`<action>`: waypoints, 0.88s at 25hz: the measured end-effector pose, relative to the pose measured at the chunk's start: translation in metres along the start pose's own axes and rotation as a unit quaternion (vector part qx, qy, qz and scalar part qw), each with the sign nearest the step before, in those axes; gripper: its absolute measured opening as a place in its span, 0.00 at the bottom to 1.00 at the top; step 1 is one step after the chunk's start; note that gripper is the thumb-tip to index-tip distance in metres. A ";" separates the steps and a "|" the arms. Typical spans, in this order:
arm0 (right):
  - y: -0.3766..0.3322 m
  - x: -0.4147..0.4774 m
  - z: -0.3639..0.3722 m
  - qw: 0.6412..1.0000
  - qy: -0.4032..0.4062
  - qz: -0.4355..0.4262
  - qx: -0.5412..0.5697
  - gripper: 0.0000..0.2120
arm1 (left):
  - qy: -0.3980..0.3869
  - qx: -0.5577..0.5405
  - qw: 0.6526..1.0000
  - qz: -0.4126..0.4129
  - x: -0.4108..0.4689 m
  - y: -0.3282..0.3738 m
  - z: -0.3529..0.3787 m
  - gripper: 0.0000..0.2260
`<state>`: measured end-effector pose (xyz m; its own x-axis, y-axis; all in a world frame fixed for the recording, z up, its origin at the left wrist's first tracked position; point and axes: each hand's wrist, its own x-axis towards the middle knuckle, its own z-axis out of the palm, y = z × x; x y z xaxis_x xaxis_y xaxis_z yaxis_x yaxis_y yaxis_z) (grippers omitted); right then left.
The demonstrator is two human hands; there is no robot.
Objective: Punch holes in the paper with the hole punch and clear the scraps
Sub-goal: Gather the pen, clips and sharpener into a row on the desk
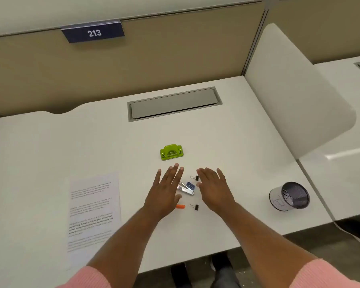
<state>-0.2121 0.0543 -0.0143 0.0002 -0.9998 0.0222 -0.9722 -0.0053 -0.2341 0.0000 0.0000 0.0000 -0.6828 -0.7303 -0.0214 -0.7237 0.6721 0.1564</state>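
While hands (pixel 166 190) hover, hole punch (pixel 172 152) unobstructed

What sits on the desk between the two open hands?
In the head view, between the left hand and right hand: a stapler and two binder clips, one far, one near. An orange item lies by the left wrist.

**Non-task items on the surface**

A stapler (pixel 186 188) lies near the surface centre. Two binder clips (pixel 195 177) (pixel 195 206) and an orange cap (pixel 180 206) lie beside it. A grey cable hatch (pixel 174 103) sits at the far edge. A sign (pixel 93 33) reads 213.
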 end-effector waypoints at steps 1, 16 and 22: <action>0.005 0.004 0.007 1.000 -0.022 0.008 0.021 0.21 | -0.019 0.001 1.000 -0.012 0.005 0.001 0.006 0.44; 0.027 0.050 0.039 0.989 -0.089 0.042 0.107 0.15 | -0.040 -0.035 0.998 -0.025 0.036 -0.018 0.048 0.08; 0.054 0.052 0.015 0.976 -0.023 0.140 0.164 0.14 | -0.013 -0.071 0.997 0.011 0.066 -0.017 0.021 0.10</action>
<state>-0.2614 0.0020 -0.0408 -0.2362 -0.9630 -0.1295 -0.8086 0.2687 -0.5234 -0.0344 -0.0571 -0.0244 -0.7025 -0.7105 -0.0407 -0.6879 0.6632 0.2950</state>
